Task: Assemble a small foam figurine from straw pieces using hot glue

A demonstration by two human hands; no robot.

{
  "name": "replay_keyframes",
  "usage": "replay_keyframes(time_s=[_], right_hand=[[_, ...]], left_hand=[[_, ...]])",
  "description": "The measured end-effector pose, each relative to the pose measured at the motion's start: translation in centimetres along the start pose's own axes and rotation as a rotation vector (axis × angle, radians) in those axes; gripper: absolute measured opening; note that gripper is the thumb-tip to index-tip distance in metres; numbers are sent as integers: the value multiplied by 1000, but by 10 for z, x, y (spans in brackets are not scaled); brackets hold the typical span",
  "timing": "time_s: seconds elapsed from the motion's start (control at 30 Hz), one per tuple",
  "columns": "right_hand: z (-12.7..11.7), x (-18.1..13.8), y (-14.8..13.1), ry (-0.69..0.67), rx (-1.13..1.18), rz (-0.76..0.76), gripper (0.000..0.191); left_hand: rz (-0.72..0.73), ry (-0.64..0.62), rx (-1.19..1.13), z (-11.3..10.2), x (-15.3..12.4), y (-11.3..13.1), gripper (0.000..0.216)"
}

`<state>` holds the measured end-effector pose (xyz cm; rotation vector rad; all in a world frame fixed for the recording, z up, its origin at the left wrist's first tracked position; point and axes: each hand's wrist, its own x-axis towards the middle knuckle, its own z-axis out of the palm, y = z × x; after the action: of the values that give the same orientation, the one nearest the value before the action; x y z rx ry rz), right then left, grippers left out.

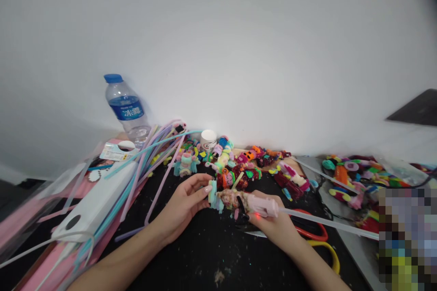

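Note:
My left hand (191, 200) pinches a small pale-blue and mint fuzzy pipe-cleaner piece (215, 196) between thumb and fingers. My right hand (273, 223) is wrapped round a pink hot glue gun (261, 204) with a glowing red light and a dark trigger. A long translucent glue stick (327, 222) runs out of its back end to the right. Brownish residue coats the gun's front, and its nozzle points left, right at the pale-blue piece. Whether nozzle and piece touch I cannot tell. Just behind the hands lie several colourful pipe-cleaner figures (239, 175).
Red-handled scissors (316, 225) and a yellow handle (327, 252) lie by my right forearm. Pastel pipe cleaners (150, 163), a white power strip (95, 200) and a water bottle (124, 107) are on the left. A white tub (208, 140) stands near the wall. More figures (351, 177) lie right.

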<state>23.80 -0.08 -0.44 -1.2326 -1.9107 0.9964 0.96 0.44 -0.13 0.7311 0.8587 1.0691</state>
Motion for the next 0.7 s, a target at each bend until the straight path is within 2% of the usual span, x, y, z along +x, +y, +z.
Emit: replay_keyframes(time_s=[0.37,0.7], right_hand=[[0,0,2,39,-41,-4,19],[0,1,0,93,-116,-8,11]], left_hand=[[-18,-12,-16,2,-2,1,20],[-30,-37,14,1,-2,-1,19]])
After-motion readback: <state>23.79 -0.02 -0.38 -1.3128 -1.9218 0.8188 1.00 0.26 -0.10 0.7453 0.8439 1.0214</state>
